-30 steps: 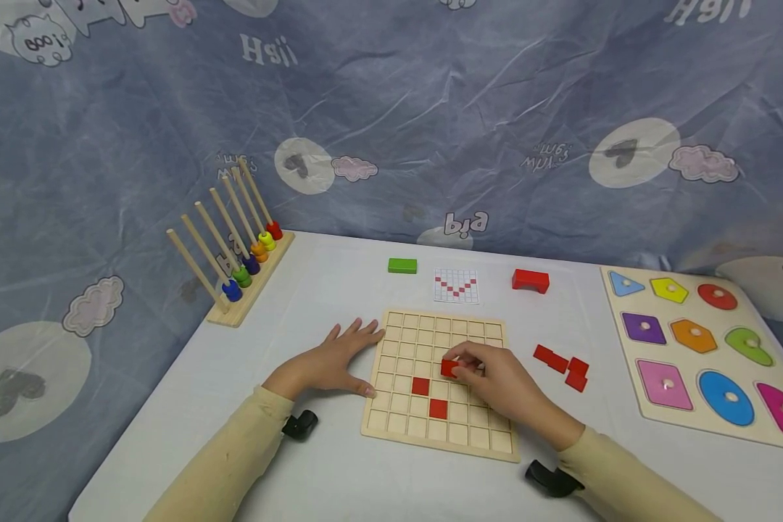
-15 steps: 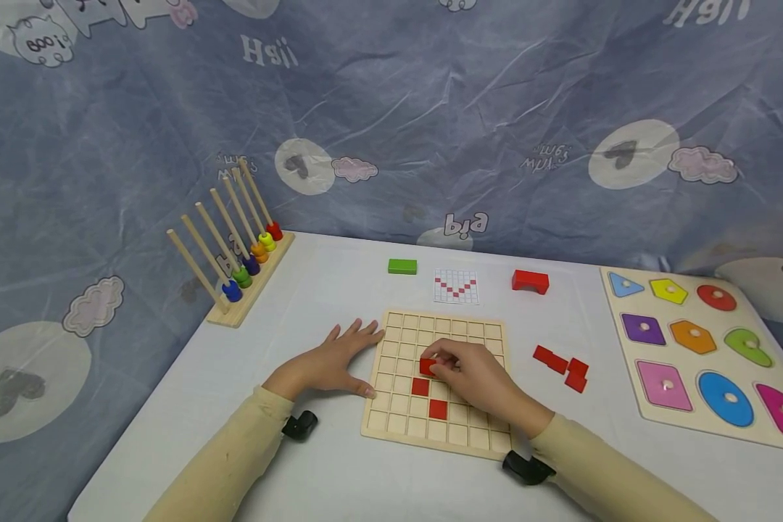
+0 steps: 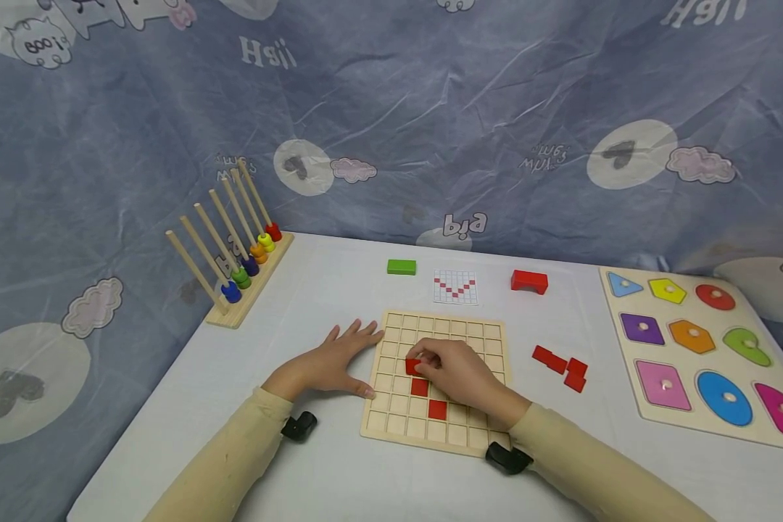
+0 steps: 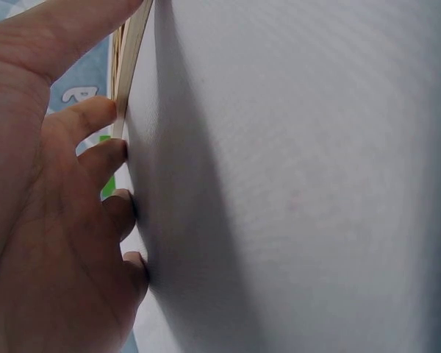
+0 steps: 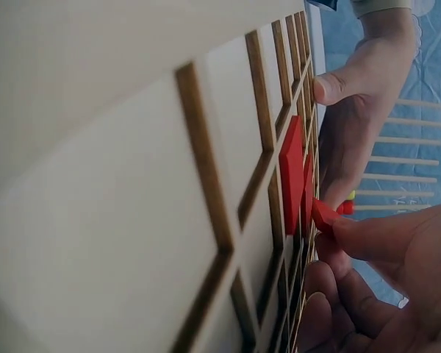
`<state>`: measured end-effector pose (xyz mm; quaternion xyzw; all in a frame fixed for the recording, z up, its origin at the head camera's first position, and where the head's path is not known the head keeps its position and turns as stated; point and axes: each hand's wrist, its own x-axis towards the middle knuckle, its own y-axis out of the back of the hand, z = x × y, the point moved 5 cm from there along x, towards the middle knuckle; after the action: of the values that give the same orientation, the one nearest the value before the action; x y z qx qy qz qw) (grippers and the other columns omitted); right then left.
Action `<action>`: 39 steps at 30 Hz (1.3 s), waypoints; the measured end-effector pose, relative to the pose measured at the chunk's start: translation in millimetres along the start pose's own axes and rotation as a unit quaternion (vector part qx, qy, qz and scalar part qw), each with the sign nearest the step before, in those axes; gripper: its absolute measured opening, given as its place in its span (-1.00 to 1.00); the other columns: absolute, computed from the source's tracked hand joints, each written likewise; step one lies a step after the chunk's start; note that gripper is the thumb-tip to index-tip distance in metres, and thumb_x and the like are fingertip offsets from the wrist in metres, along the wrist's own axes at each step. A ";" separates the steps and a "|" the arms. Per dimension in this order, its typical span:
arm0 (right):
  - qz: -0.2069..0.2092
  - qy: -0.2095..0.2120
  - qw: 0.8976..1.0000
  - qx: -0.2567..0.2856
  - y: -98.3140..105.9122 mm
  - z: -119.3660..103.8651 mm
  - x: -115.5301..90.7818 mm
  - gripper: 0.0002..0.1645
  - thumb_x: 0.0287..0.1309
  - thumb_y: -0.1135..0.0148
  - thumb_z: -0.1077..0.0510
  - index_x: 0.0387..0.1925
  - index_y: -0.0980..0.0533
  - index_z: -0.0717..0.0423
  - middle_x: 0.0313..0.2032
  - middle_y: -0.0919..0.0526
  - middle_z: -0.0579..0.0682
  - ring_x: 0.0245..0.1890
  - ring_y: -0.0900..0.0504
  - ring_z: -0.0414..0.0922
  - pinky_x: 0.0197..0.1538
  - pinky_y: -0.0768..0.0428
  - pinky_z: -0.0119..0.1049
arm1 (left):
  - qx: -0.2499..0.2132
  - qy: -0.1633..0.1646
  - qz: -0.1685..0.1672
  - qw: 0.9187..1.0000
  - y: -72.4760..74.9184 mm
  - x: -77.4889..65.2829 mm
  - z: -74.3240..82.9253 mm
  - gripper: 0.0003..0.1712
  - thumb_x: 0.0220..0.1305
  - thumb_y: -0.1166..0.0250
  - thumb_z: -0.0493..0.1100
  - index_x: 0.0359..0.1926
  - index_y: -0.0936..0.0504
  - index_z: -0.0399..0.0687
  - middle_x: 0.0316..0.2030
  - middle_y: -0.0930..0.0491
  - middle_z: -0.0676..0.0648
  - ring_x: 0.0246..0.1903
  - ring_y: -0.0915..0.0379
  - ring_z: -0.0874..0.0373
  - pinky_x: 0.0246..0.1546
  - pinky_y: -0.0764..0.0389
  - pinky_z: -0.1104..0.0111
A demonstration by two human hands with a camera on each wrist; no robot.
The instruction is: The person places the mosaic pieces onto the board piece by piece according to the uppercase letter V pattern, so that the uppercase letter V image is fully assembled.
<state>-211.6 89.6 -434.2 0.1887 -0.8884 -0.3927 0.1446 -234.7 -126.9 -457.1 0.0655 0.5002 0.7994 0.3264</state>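
A wooden grid board [image 3: 391, 424] lies on the white table. Two red square tiles sit in its cells, one tile [image 3: 437, 410] nearer the front and another tile [image 3: 420, 387] up and left of it. My right hand [image 3: 460, 373] pinches a third red tile [image 3: 413, 367] between thumb and fingers, just up and left of the second one; in the right wrist view this pinched tile [image 5: 324, 218] is tilted at the grid. With fingers spread, my left hand [image 3: 336, 361] rests at the board's left edge, thumb and forefinger touching it.
Several loose red tiles [image 3: 576, 375] lie right of the board. Behind it are a green block [image 3: 401, 267], a printed pattern card [image 3: 455, 287] and a red arch block [image 3: 529, 281]. A peg rack with rings [image 3: 254, 290] stands left, a shape puzzle board [image 3: 652, 428] right.
My right hand has carried the pinched red tile leftward across the board, to beside the upper placed tile. The left hand has stayed in place.
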 end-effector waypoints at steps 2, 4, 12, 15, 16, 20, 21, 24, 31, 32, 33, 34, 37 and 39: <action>-0.003 -0.001 1.000 -0.001 -2.0 -1.8 1.7 -0.85 0.27 -0.39 0.18 -0.15 -0.69 -0.12 -0.46 -0.57 -0.32 -0.42 -0.51 -0.31 -0.25 -0.54 -0.36 | -0.001 -0.001 0.001 1.000 -0.2 0.2 -0.3 0.29 -0.02 -0.55 0.32 0.62 -0.09 0.07 0.61 0.09 -0.03 0.60 0.40 -0.08 0.53 0.36 -0.10; -0.007 -0.003 1.000 -0.002 -4.0 -3.4 3.4 -0.85 0.27 -0.39 0.18 -0.15 -0.69 -0.11 -0.47 -0.55 -0.32 -0.43 -0.51 -0.30 -0.26 -0.53 -0.36 | -0.003 -0.001 0.001 1.000 -0.1 0.1 -0.4 0.29 -0.02 -0.55 0.32 0.62 -0.10 0.08 0.61 0.09 -0.03 0.60 0.40 -0.08 0.53 0.36 -0.10; -0.016 -0.007 1.000 -0.016 -8.8 -8.9 9.2 -0.85 0.26 -0.40 0.18 -0.16 -0.68 -0.11 -0.48 -0.54 -0.30 -0.44 -0.48 -0.28 -0.28 -0.51 -0.34 | -0.007 -0.005 0.002 1.000 0.0 0.1 -1.2 0.29 -0.02 -0.55 0.32 0.62 -0.09 0.08 0.61 0.10 -0.04 0.60 0.41 -0.08 0.52 0.37 -0.11; -0.017 -0.006 1.000 -0.019 -9.7 -11.2 10.8 -0.85 0.26 -0.39 0.18 -0.17 -0.67 -0.12 -0.47 -0.55 -0.30 -0.43 -0.48 -0.28 -0.28 -0.51 -0.34 | -0.006 -0.008 0.000 1.000 -0.3 0.4 -1.8 0.29 -0.01 -0.54 0.33 0.62 -0.08 0.07 0.61 0.11 -0.03 0.60 0.41 -0.08 0.52 0.37 -0.11; -0.017 -0.005 1.000 -0.018 -9.8 -11.8 11.1 -0.85 0.26 -0.40 0.19 -0.18 -0.67 -0.12 -0.46 -0.55 -0.30 -0.43 -0.49 -0.27 -0.28 -0.52 -0.33 | -0.005 -0.007 -0.001 1.000 -0.5 0.7 -2.1 0.29 -0.01 -0.54 0.33 0.62 -0.08 0.08 0.61 0.11 -0.03 0.60 0.41 -0.07 0.52 0.37 -0.11; -0.019 -0.008 1.000 -0.020 -11.3 -11.9 12.3 -0.84 0.25 -0.40 0.21 -0.20 -0.66 -0.12 -0.44 -0.57 -0.30 -0.41 -0.50 -0.27 -0.29 -0.52 -0.32 | 0.000 -0.003 -0.002 1.000 -1.5 1.7 -3.4 0.30 -0.02 -0.54 0.34 0.62 -0.07 0.09 0.62 0.12 -0.01 0.60 0.42 -0.06 0.53 0.36 -0.09; -0.019 -0.009 1.000 -0.021 -11.8 -11.4 12.5 -0.84 0.24 -0.40 0.22 -0.21 -0.66 -0.12 -0.43 -0.57 -0.30 -0.41 -0.50 -0.27 -0.29 -0.52 -0.31 | 0.000 -0.002 -0.001 1.000 -1.5 1.8 -3.5 0.30 -0.02 -0.54 0.34 0.62 -0.07 0.10 0.62 0.12 -0.01 0.60 0.42 -0.05 0.53 0.36 -0.09; -0.023 -0.019 0.999 -0.026 -13.2 -10.0 12.6 -0.82 0.21 -0.42 0.22 -0.22 -0.65 -0.13 -0.39 -0.57 -0.27 -0.40 -0.49 -0.26 -0.30 -0.51 -0.31 | 0.001 -0.001 -0.004 1.000 -1.6 1.9 -3.7 0.31 -0.02 -0.54 0.35 0.62 -0.06 0.10 0.62 0.13 0.00 0.60 0.43 -0.05 0.53 0.37 -0.09; -0.023 -0.014 0.999 -0.038 -14.1 -11.1 12.9 -0.81 0.16 -0.46 0.21 -0.20 -0.66 -0.07 -0.28 -0.57 -0.17 -0.36 -0.47 -0.25 -0.31 -0.50 -0.31 | -0.001 -0.003 -0.007 1.000 -0.4 1.2 -2.8 0.31 -0.01 -0.53 0.36 0.63 -0.06 0.09 0.62 0.14 -0.01 0.60 0.43 -0.05 0.53 0.38 -0.08; -0.024 -0.014 0.999 -0.040 -14.1 -11.2 12.9 -0.81 0.17 -0.46 0.21 -0.19 -0.67 -0.07 -0.27 -0.57 -0.18 -0.36 -0.47 -0.25 -0.30 -0.50 -0.31 | -0.001 -0.003 -0.007 1.000 -0.3 1.1 -2.7 0.30 -0.01 -0.53 0.36 0.62 -0.06 0.09 0.62 0.14 -0.02 0.60 0.43 -0.06 0.53 0.38 -0.08; -0.024 -0.013 0.999 -0.041 -13.9 -11.4 13.0 -0.81 0.17 -0.46 0.22 -0.19 -0.67 -0.06 -0.27 -0.58 -0.18 -0.36 -0.48 -0.25 -0.28 -0.50 -0.31 | -0.002 -0.003 -0.007 1.000 -0.2 0.9 -2.5 0.30 -0.01 -0.53 0.35 0.63 -0.06 0.09 0.62 0.14 -0.02 0.60 0.43 -0.05 0.53 0.38 -0.08; -0.025 -0.012 0.999 -0.042 -13.7 -11.6 13.0 -0.81 0.17 -0.45 0.22 -0.18 -0.68 -0.06 -0.26 -0.58 -0.18 -0.35 -0.48 -0.25 -0.27 -0.50 -0.31 | -0.002 -0.004 -0.007 1.000 -0.1 0.9 -2.3 0.30 -0.01 -0.53 0.35 0.62 -0.06 0.08 0.62 0.13 -0.02 0.60 0.43 -0.06 0.53 0.38 -0.09; -0.028 -0.012 0.999 -0.043 -13.6 -11.8 13.3 -0.80 0.18 -0.45 0.22 -0.16 -0.68 -0.06 -0.27 -0.59 -0.18 -0.35 -0.48 -0.25 -0.26 -0.51 -0.30 | -0.003 -0.005 -0.006 1.000 0.4 0.3 -1.4 0.30 -0.01 -0.53 0.35 0.62 -0.06 0.09 0.62 0.13 -0.02 0.60 0.43 -0.05 0.53 0.38 -0.08; -0.030 -0.013 0.998 -0.045 -13.7 -11.5 13.8 -0.79 0.18 -0.44 0.22 -0.14 -0.69 -0.06 -0.25 -0.60 -0.19 -0.34 -0.48 -0.25 -0.24 -0.51 -0.30 | -0.006 -0.005 -0.005 1.000 0.7 -0.1 -0.8 0.30 -0.01 -0.53 0.35 0.62 -0.07 0.09 0.62 0.13 -0.02 0.60 0.43 -0.05 0.53 0.39 -0.09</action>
<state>-216.2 67.4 -435.5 0.2035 -0.8656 -0.4386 0.1299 -235.3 -127.7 -456.8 0.0646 0.4941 0.8003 0.3334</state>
